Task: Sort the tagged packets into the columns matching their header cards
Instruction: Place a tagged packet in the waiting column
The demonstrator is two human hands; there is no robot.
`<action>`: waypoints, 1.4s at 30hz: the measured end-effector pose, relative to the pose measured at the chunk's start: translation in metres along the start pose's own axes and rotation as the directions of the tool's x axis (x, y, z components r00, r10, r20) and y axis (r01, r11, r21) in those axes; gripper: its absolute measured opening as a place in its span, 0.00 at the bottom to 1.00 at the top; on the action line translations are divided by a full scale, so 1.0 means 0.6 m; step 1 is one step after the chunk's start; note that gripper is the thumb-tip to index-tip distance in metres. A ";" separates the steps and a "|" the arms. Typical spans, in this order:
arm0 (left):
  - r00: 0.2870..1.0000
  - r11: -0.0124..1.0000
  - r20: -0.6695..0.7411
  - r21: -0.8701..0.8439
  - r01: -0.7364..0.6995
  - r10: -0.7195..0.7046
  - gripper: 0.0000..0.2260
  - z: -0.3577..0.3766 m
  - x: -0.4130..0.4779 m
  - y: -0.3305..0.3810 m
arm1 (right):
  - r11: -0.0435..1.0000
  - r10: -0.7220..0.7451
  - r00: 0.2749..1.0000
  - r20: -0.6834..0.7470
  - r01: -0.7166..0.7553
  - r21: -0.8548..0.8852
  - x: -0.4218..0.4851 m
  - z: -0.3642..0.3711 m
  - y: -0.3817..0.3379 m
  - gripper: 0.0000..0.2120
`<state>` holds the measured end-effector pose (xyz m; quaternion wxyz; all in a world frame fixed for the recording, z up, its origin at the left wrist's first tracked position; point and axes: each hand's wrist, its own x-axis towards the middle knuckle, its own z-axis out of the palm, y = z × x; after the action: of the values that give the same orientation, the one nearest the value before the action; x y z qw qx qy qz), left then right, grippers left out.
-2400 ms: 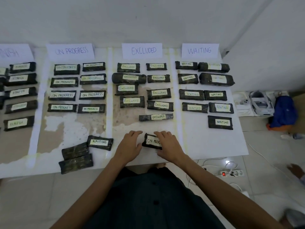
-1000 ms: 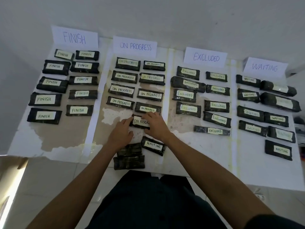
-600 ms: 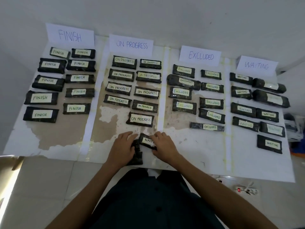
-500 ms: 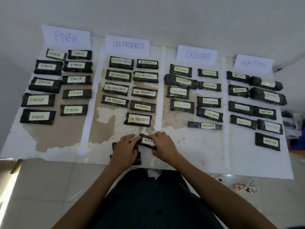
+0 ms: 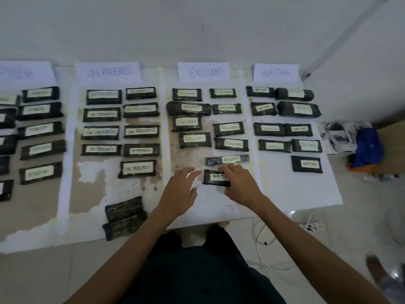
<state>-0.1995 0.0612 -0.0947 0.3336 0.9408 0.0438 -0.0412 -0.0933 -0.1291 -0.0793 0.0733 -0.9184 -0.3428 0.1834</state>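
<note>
The right hand is gripping the WAITING packet by its right end, with the fingers curling over the top and hiding the last letters of the tag. The left hand is hovering palm down just beside the packet's left end, fingers straight and spread, holding nothing. By my reading it is standing by to steady or square the packet, not carrying it.

The packet is sitting low in the column under the EXCLUDED header card, just in front of the thin EXCLUDED packet. That is the wrong column for its tag, so I judge it to be in transit towards the right. Blur is making it hard to tell whether it is resting on the white sheet or riding slightly above it. Its tag is facing up and reading towards the person, as on every sorted packet, so each label is showing for checking against the cards.

Its home is lying under the WAITING header card. There, the bare spot left of the lone WAITING packet in the nearest row is looking like the natural gap.

Two face-down packets are lying stacked at the near edge under ON PROGRESS, tags hidden, so the sorting is nearing its end but not finished
</note>
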 end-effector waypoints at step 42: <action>0.976 0.981 -0.134 0.068 0.179 -0.169 0.18 0.000 -0.030 0.004 | 0.939 -0.334 0.942 -0.026 0.335 0.079 0.029 -0.002 -0.036 0.23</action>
<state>-0.2172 0.0586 -0.0913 0.2876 0.9466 0.1456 -0.0118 -0.0939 -0.1010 -0.0777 0.1432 -0.8441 -0.4856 0.1766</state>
